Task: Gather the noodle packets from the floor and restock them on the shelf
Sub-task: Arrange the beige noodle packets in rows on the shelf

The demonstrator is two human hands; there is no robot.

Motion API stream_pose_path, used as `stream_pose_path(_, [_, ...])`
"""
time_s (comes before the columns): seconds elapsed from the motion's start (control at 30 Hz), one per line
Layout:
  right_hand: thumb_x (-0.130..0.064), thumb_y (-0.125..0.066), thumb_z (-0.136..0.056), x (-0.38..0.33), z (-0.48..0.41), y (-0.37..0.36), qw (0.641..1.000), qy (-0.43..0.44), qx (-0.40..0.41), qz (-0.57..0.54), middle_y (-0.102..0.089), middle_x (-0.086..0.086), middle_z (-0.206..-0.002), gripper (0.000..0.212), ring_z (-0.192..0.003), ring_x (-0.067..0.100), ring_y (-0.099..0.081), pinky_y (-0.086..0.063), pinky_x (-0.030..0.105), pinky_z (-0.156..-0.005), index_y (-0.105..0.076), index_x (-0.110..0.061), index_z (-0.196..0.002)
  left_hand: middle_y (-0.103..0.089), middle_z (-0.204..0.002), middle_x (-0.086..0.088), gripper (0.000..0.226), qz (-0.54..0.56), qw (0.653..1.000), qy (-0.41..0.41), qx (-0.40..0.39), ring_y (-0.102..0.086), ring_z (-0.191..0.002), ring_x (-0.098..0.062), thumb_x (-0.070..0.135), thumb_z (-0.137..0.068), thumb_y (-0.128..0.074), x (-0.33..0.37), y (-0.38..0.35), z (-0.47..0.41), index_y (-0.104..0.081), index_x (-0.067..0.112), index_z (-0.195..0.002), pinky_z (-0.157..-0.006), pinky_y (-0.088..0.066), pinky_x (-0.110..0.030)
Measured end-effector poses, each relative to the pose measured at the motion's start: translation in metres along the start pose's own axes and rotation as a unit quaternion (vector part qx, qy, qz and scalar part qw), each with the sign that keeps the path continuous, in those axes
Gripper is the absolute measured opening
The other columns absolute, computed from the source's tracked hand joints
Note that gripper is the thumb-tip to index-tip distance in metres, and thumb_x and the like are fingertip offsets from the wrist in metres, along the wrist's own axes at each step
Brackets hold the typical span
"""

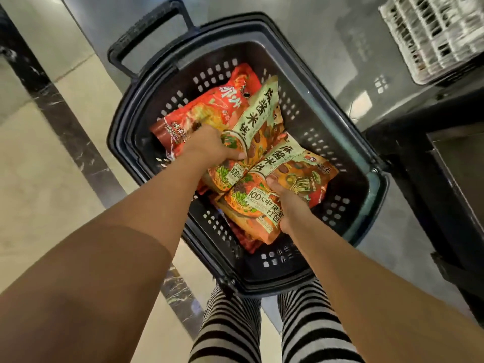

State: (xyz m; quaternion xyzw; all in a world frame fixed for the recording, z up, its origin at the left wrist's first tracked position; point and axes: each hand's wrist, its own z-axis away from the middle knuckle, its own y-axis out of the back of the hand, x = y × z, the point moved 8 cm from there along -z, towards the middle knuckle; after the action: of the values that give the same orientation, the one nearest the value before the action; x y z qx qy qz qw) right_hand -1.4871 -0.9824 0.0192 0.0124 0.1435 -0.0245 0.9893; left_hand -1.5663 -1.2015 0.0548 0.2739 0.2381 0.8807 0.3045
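Two outstretched arms, left hand (212,148) and right hand (290,205) gripping noodle packets (262,163).

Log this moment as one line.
left hand: grips upper packet | right hand: grips lower packet | basket: more packets inside | stage: gathering

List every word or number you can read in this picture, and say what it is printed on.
"麻酱米线": upper packet and lower packet, on their green bands.
"100%": upper packet.
"100%中现金红包": lower packet.
On the red packet the big characters are cut off and unreadable; all small print is blurred.
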Motion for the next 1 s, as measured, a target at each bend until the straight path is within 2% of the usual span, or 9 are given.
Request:
stream_pose_path(0.17, [-0.022,-0.073,-0.087,-0.014,0.035,0.01,0.998,0.022,0.048,0.045,-0.06,0.025,-0.129,0.049,-0.121,0.038,-0.057,-0.049,0.042,-0.097,-0.058,0.009,-0.122,-0.055,-0.053,-0.001,0.049,0.055,0.998,-0.005,0.017,-0.052,-0.049,-0.019,0.04,-0.072,-0.085,-0.004,-0.005,0.038,-0.048,0.013,-0.056,-0.05,-0.038,-0.028])
stream_pose_path(0.3, [-0.018,-0.085,-0.074,-0.026,0.078,0.032,0.995,0.053,0.082,0.014,-0.058,0.007,-0.127,0.083,-0.117,0.027,-0.054,-0.043,0.035,-0.1,-0.041,0.006,-0.14,-0.073,-0.071,-0.004,0.022,0.263,0.965,0.009,-0.015,-0.069,-0.055,-0.016,0.019,-0.07,-0.088,-0.008,0.014,0.083,-0.069,0.01,-0.074,-0.056,-0.061,-0.035])
stream_pose_path(0.37, [-0.028,-0.093,-0.062,-0.04,0.106,0.041,0.993,0.089,0.072,0.017,-0.057,0.003,-0.118,0.093,-0.105,0.02,-0.051,-0.039,0.03,-0.095,-0.046,0.003,-0.136,-0.074,-0.072,0.001,0.019,0.311,0.95,-0.001,-0.009,-0.069,-0.054,-0.008,0.017,-0.073,-0.087,-0.004,0.034,0.11,-0.074,0.011,-0.085,-0.047,-0.057,-0.026])
stream_pose_path(0.47, [-0.053,-0.095,-0.024,-0.06,0.152,0.064,0.987,0.138,0.076,0.03,-0.067,0.007,-0.117,0.12,-0.102,0.027,-0.064,-0.049,0.043,-0.1,-0.058,-0.004,-0.127,-0.076,-0.083,0.004,0.02,0.367,0.93,-0.029,-0.006,-0.072,-0.065,-0.007,0.022,-0.076,-0.084,0.01,0.069,0.153,-0.074,0.017,-0.092,-0.053,-0.056,-0.021])
stream_pose_path(0.6, [-0.016,-0.089,-0.069,-0.094,0.241,0.096,0.98,0.189,0.068,0.012,-0.073,0.004,-0.092,0.038,-0.074,0.016,-0.071,-0.058,0.021,-0.06,-0.07,-0.007,-0.101,-0.078,-0.087,0.001,0.022,0.453,0.888,-0.067,-0.04,-0.075,-0.077,-0.014,0.023,-0.078,-0.078,0.048,0.102,0.219,-0.072,0.017,-0.098,-0.061,-0.057,-0.024])
stream_pose_path(0.67, [-0.006,-0.083,-0.074,-0.102,0.284,0.118,0.974,0.214,0.07,-0.017,-0.073,0.003,-0.084,0.026,-0.059,0.012,-0.07,-0.053,0.018,-0.047,-0.07,-0.007,-0.097,-0.078,-0.092,-0.001,0.026,0.483,0.869,-0.087,-0.056,-0.075,-0.082,-0.016,0.021,-0.081,-0.074,0.071,0.109,0.251,-0.071,0.014,-0.105,-0.063,-0.058,-0.026])
stream_pose_path(0.83, [-0.009,-0.085,-0.072,-0.095,0.37,0.178,0.963,0.248,0.092,-0.057,-0.076,0.012,-0.099,0.038,-0.088,0.029,-0.074,-0.059,0.049,-0.083,-0.073,-0.007,-0.107,-0.077,-0.098,-0.003,0.028,0.518,0.839,-0.101,-0.132,-0.074,-0.087,-0.02,0.024,-0.082,-0.069,0.134,0.09,0.328,-0.068,0.019,-0.109,-0.071,-0.061,-0.037])
stream_pose_path(0.9, [-0.011,-0.086,-0.071,-0.085,0.401,0.208,0.958,0.256,0.109,-0.068,-0.076,0.011,-0.1,0.035,-0.093,0.033,-0.073,-0.056,0.055,-0.088,-0.075,-0.008,-0.104,-0.077,-0.099,-0.006,0.02,0.517,0.833,-0.108,-0.165,-0.074,-0.089,-0.022,0.02,-0.087,-0.067,0.161,0.077,0.357,-0.069,0.019,-0.107,-0.072,-0.062,-0.04])
stream_pose_path(1.0, [-0.014,-0.089,-0.069,-0.063,0.442,0.259,0.951,0.266,0.132,-0.089,-0.077,0.008,-0.096,0.032,-0.093,0.032,-0.073,-0.054,0.056,-0.091,-0.076,-0.012,-0.098,-0.074,-0.11,-0.012,0.04,0.497,0.834,-0.134,-0.2,-0.072,-0.099,-0.026,0.021,-0.078,-0.072,0.201,0.057,0.4,-0.067,0.013,-0.117,-0.081,-0.06,-0.043])
